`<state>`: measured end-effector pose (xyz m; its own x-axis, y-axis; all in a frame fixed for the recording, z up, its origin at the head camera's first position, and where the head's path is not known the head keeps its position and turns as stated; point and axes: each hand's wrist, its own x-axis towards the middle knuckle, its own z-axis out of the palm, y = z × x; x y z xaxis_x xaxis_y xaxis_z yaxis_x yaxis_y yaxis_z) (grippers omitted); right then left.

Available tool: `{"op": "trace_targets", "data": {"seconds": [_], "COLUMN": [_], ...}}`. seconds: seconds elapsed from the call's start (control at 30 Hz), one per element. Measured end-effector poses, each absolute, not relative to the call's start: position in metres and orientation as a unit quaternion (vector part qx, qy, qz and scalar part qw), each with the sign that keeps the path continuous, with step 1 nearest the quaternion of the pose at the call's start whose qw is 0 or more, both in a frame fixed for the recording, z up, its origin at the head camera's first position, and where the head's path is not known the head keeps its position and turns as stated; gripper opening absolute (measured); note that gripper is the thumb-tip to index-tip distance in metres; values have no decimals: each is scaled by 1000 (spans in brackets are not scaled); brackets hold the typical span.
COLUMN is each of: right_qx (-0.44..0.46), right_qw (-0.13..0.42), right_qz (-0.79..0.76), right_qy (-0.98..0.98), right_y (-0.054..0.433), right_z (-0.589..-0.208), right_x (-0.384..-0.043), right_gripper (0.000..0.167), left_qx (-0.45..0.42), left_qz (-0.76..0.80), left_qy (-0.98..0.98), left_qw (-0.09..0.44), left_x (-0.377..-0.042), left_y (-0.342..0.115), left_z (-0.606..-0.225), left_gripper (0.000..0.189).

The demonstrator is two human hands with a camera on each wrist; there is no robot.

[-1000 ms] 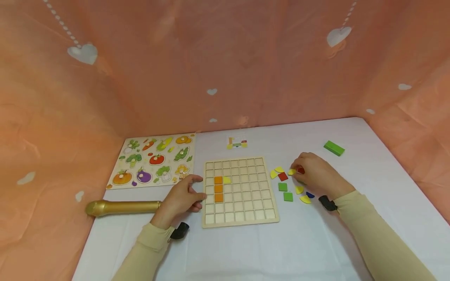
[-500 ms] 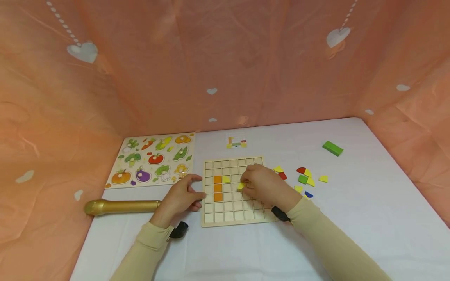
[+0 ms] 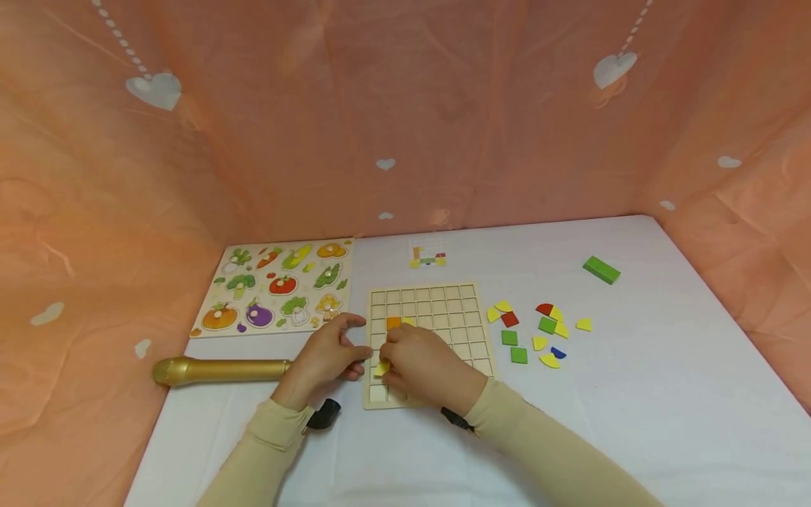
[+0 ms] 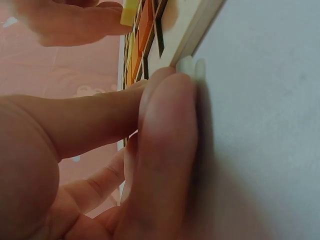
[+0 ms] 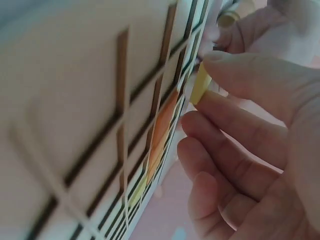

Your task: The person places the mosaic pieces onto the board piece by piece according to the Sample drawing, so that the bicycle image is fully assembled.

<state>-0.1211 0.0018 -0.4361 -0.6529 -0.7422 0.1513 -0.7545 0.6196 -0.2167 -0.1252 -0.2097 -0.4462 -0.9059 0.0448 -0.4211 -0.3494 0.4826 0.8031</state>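
Note:
My right hand [image 3: 434, 370] pinches a yellow quarter-circle tile [image 3: 381, 369] between thumb and fingertips over the lower left cells of a wooden grid board [image 3: 453, 331]. The same tile [image 5: 200, 85] shows tilted on edge in the right wrist view. Along the board's left edge, my left hand [image 3: 329, 355] rests its thumb and fingertips against the rim, fingers loosely bent. An orange square tile [image 3: 393, 323] lies in the grid, with a yellow tile [image 3: 408, 321] beside it. The right hand covers other cells; more orange [image 4: 145, 21] shows in the left wrist view.
Loose tiles lie right of the board: green squares [image 3: 510, 338], a red square [image 3: 510, 319], a blue piece [image 3: 558, 353] and several yellow ones. Farther right is a green block [image 3: 601, 270]. A picture card [image 3: 427, 255], vegetable puzzle [image 3: 272, 289] and gold microphone [image 3: 228, 370] surround it.
My right hand has moved left from the loose tiles across the board, carrying the yellow quarter-circle tile to the lower left cells. The left hand has stayed at the board's edge.

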Motion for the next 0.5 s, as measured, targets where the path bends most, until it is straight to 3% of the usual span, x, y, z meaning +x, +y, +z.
{"op": "trace_targets", "data": {"seconds": [0.5], "right_qx": [417], "right_qw": [32], "right_qz": [112], "right_qy": [-901], "right_y": [-8], "right_z": [-443], "right_x": [-116], "right_gripper": [9], "left_qx": [-92], "left_qz": [496], "left_qy": [840], "left_qw": [200], "left_x": [-126], "left_y": [-210], "left_z": [-446], "left_gripper": [56]}}
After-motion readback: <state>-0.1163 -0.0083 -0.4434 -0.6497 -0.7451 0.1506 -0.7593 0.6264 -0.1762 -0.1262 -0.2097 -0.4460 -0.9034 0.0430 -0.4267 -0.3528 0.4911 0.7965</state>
